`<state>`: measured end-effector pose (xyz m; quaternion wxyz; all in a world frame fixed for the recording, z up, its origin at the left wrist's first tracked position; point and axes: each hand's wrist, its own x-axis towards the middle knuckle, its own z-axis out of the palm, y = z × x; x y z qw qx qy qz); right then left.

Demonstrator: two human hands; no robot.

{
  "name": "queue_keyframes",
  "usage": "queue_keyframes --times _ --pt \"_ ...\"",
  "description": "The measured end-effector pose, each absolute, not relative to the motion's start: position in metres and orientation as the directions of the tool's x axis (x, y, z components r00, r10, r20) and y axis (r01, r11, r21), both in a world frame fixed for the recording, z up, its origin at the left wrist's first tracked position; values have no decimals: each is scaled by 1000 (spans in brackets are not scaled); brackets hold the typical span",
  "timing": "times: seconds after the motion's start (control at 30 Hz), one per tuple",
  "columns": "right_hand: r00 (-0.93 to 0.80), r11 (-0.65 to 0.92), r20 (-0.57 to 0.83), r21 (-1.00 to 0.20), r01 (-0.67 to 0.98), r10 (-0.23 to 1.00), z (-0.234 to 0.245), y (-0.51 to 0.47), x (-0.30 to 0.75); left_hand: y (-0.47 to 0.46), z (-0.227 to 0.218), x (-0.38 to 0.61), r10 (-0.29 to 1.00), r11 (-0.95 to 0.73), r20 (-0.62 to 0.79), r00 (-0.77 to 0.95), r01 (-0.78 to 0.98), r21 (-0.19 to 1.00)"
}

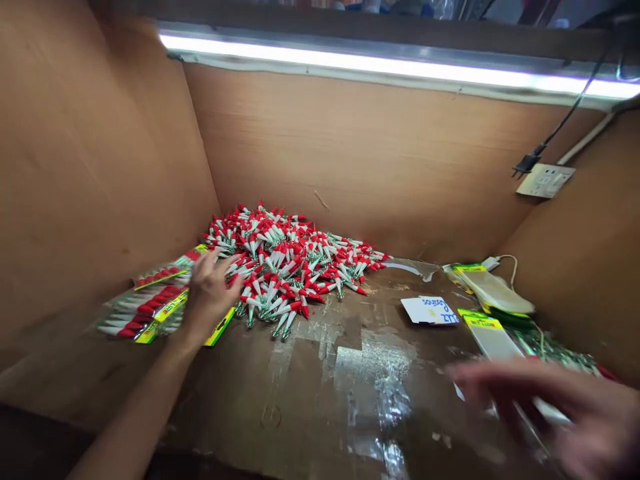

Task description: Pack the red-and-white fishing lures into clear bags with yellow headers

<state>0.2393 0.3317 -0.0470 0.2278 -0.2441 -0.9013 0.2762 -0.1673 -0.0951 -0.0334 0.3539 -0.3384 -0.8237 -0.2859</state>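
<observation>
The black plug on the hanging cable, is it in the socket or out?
Out: the black plug hangs by the socket panel with its prongs bare.

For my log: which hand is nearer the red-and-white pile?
Left. The left hand is at the left edge of the pile; the right hand is off to the right, nearer the camera.

Left hand (213, 290) stretched farther forward than right hand (555, 397)

The left hand shows its back, with fingers (206, 261) apart and slightly bent; behind it, the left wrist (184, 343) is nearly straight, and the bare left forearm (145, 403) slants backward; the right hand, well apart and nearer to the body, is blurred; its fingers point toward the left hand's side.
</observation>
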Motion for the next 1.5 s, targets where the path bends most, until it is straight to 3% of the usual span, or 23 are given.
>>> queue_keyframes --times 0.07,0.17,0.23,0.3,0.4,0.43,0.5,0.57,0.6,0.7,0.8,0.83,0.93,1.1,1.27,1.4,1.5 --pt "-861 857 264 -415 305 434 -65 326 212 -58 -30 -141 432 565 753 -497 799 203" --pt "-892 936 306 8 352 332 -86 320 171 -10 -36 -95 625 336 666 -407 910 242" --pt "-876 908 351 135 397 331 -89 320 153 10 -46 -63 711 193 619 -333 939 283" --pt "-845 912 411 74 403 341 -80 320 146 22 -56 -36 762 117 579 -289 942 316" --pt "-733 887 501 -295 356 460 -56 308 145 26 -68 -11 773 139 537 -338 916 376" --pt "-716 831 459 -459 315 525 -49 301 144 25 -70 -7 772 155 527 -356 909 387" --pt "-774 624 242 -744 239 585 -44 286 141 22 -74 -3 774 187 505 -382 900 394" --pt "-871 437 24 -872 222 491 -50 276 133 18 -79 -3 788 222 465 -403 891 396" --pt "-896 415 -8 -884 214 445 -56 275 126 17 -82 -4 803 239 432 -411 886 398" --pt "-885 642 163 -746 178 435 -68 290 92 14 -94 -8 848 276 323 -419 871 407" --pt "-884 932 369 -318 171 288 -60 316 37 20 -104 -12 869 277 282 -406 872 403" --pt "-892 958 385 -241 153 239 -53 324 16 24 -107 -13 871 276 281 -402 875 398" --pt "-922 993 374 -96 70 101 -33 338 -45 32 -111 -14 868 282 286 -407 876 392" --pt "-967 985 207 115 -129 -151 -21 346 -108 30 -114 -18 854 252 333 -400 878 407" --pt "-956 956 104 138 -259 -274 -22 354 -122 38 -120 -11 828 253 362 -429 861 441" --pt "-946 956 137 17 -294 -294 -18 357 -119 45 -118 -7 797 334 333 -505 826 454" --pt "-944 957 231 -114 -268 -237 -13 356 -108 41 -111 -10 825 273 356 -439 861 429"
